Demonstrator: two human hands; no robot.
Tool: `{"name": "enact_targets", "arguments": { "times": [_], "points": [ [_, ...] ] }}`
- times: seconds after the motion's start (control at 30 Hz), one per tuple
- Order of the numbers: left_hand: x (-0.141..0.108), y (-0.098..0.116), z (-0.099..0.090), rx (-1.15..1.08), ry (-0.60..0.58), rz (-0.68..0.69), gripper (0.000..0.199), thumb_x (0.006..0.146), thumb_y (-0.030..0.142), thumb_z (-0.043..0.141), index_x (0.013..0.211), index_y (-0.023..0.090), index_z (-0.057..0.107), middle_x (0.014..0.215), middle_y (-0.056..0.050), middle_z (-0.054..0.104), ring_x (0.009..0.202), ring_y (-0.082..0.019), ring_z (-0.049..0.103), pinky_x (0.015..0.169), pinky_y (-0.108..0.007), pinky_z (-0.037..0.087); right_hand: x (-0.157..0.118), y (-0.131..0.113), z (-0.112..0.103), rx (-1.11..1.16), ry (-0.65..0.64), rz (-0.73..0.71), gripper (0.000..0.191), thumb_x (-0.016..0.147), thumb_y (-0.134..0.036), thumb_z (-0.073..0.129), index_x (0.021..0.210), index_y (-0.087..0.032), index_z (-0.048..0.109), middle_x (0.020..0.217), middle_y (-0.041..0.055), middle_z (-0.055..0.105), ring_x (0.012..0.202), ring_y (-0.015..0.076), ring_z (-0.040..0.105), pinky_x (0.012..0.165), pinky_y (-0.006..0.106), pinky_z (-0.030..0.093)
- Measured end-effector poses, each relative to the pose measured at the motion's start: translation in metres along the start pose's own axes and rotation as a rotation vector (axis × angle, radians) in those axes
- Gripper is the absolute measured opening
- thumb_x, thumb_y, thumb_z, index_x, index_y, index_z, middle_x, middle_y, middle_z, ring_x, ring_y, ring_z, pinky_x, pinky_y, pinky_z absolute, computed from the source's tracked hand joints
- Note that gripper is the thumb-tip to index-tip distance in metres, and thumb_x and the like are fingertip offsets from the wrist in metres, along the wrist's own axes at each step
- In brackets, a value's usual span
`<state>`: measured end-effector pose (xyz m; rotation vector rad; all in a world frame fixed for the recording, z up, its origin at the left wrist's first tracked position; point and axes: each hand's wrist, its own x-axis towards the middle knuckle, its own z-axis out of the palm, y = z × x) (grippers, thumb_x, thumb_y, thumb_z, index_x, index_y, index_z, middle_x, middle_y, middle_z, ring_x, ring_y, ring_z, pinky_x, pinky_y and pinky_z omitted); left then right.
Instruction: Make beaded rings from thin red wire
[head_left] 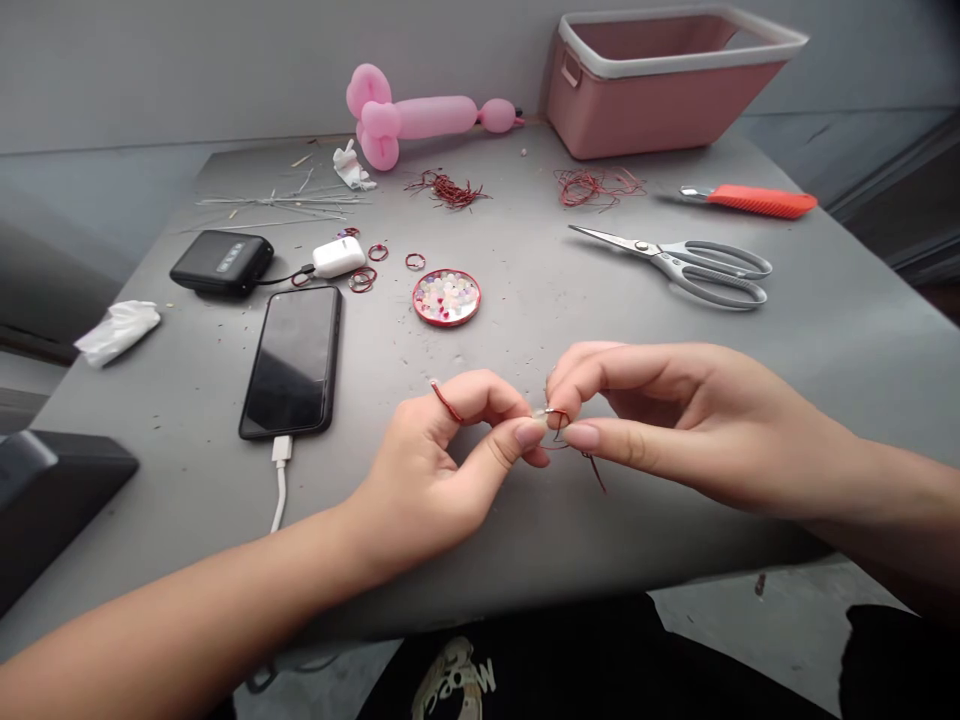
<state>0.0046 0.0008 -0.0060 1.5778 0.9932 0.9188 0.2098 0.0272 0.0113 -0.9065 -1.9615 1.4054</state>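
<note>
Close to the table's front edge, my left hand (465, 450) pinches a small loop of dark red cord (556, 412) between thumb and forefinger; a pale, shiny bit, perhaps a bead, shows at the fingertips. My right hand (660, 410) is closed on the same cord just to the right, thumb against forefinger, and a loose cord end hangs below. Around my left forefinger sits a red cord ring (448, 402). Beyond my hands lies a round red-rimmed dish (448, 322) holding pale and pink beads (446, 293). Several finished-looking cord rings (415, 261) lie beside it.
Scissors (675, 262) and an orange-handled cutter (761, 200) lie right, below a pink bin (637, 110). Red cord pieces (450, 190), a cord tangle (592, 187) and a pink balloon (435, 117) are behind. A phone (292, 362), earbud case (339, 257) and black box (223, 262) occupy the left.
</note>
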Motion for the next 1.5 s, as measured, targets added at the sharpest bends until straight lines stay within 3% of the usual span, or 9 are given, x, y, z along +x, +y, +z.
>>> {"name": "enact_targets", "arguments": {
  "times": [0.17,0.4,0.67,1.0,1.17,1.27,1.37,1.43,1.5],
  "points": [
    [-0.001,0.0,0.0,0.026,-0.045,-0.028,0.016,0.091,0.026,0.06,0.077,0.017,0.06,0.072,-0.001,0.069,0.07,-0.013,0.065,0.067,-0.024,0.049,0.0,0.005,0.008,-0.375,0.186,-0.263,0.006,0.082,-0.017,0.065,0.079,-0.021,0.065,0.077,0.0013,0.065,0.072,0.0144,0.062,0.066,0.029,0.051],
    [-0.001,0.0,0.001,0.051,-0.047,-0.069,0.018,0.091,0.027,0.059,0.076,0.017,0.06,0.071,0.0,0.07,0.067,-0.011,0.061,0.062,-0.022,0.046,-0.001,0.012,0.008,-0.923,0.338,-0.652,0.011,0.081,-0.013,0.068,0.082,-0.023,0.063,0.076,0.0022,0.067,0.077,0.0199,0.063,0.071,0.038,0.047],
    [0.0,-0.001,0.002,-0.068,-0.071,-0.148,0.019,0.091,0.028,0.059,0.076,0.017,0.058,0.071,0.0,0.07,0.071,-0.012,0.064,0.07,-0.024,0.048,-0.001,0.01,0.003,-1.148,0.366,-0.767,0.007,0.085,-0.021,0.068,0.084,-0.023,0.061,0.075,0.0004,0.068,0.076,0.019,0.064,0.067,0.037,0.043],
    [0.003,0.0,0.002,-0.037,-0.097,-0.186,0.021,0.092,0.032,0.055,0.077,0.017,0.057,0.071,-0.001,0.069,0.07,-0.013,0.063,0.069,-0.025,0.048,0.006,0.021,0.001,-1.128,0.332,-0.806,0.009,0.088,-0.019,0.062,0.081,-0.024,0.06,0.079,0.002,0.067,0.078,0.0182,0.063,0.072,0.037,0.049],
    [0.01,0.014,-0.014,0.361,-0.058,-0.035,0.032,0.095,0.042,0.042,0.087,0.017,0.06,0.083,-0.005,0.07,0.082,-0.018,0.065,0.079,-0.031,0.05,0.011,0.025,-0.004,-1.052,0.378,-0.77,0.006,0.087,-0.018,0.065,0.085,-0.021,0.061,0.079,0.0038,0.067,0.076,0.0188,0.062,0.071,0.037,0.05],
    [0.017,0.023,-0.035,0.956,0.1,-0.071,0.041,0.087,0.048,0.052,0.112,0.015,0.056,0.108,-0.013,0.068,0.101,-0.03,0.063,0.089,-0.043,0.048,0.013,0.027,-0.006,-1.005,0.412,-0.767,0.006,0.086,-0.018,0.066,0.085,-0.02,0.061,0.079,0.0044,0.067,0.074,0.018,0.061,0.071,0.036,0.05],
    [0.025,0.024,-0.06,1.465,0.269,-0.373,0.063,0.084,0.053,0.051,0.127,0.006,0.049,0.123,-0.026,0.058,0.117,-0.045,0.052,0.09,-0.053,0.047,0.014,0.027,-0.007,-0.978,0.428,-0.768,0.006,0.087,-0.017,0.066,0.083,-0.02,0.061,0.078,0.0044,0.066,0.072,0.0171,0.06,0.071,0.036,0.05],
    [0.029,0.019,-0.076,1.563,0.313,-0.633,0.07,0.084,0.056,0.048,0.129,0.002,0.045,0.122,-0.031,0.056,0.116,-0.049,0.052,0.083,-0.054,0.049,0.013,0.026,-0.006,-0.967,0.424,-0.761,0.006,0.087,-0.016,0.066,0.082,-0.019,0.062,0.078,0.0046,0.066,0.072,0.0172,0.06,0.071,0.036,0.05],
    [0.033,0.012,-0.088,1.548,0.3,-0.799,0.072,0.083,0.056,0.045,0.131,0.003,0.042,0.122,-0.032,0.056,0.115,-0.05,0.052,0.079,-0.054,0.049,0.012,0.025,-0.005,-0.956,0.416,-0.755,0.006,0.087,-0.016,0.065,0.082,-0.019,0.062,0.079,0.0048,0.066,0.072,0.0173,0.06,0.071,0.036,0.05]
  ]
}}
